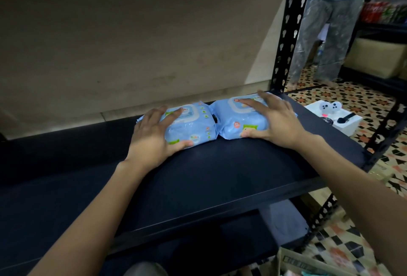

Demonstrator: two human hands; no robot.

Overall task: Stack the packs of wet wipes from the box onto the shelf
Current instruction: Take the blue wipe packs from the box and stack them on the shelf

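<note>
Blue packs (pixel 211 121) under both hands, on shelf (pixel 220 176).

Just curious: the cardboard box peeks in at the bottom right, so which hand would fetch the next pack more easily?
Probably the right hand: the box sits on its side; the left hand would cross over.

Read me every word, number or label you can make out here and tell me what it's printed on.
"Baby", partly covered, on the lid of the left light-blue plastic wipes pack under the left hand.
"Baby" again on that pack's front face.
Red round stickers on the right light-blue wipes pack under the right hand: digits too blurred to read.
Green labels on both packs: unreadable.
Red bottles on the far rack: blurred.
</note>
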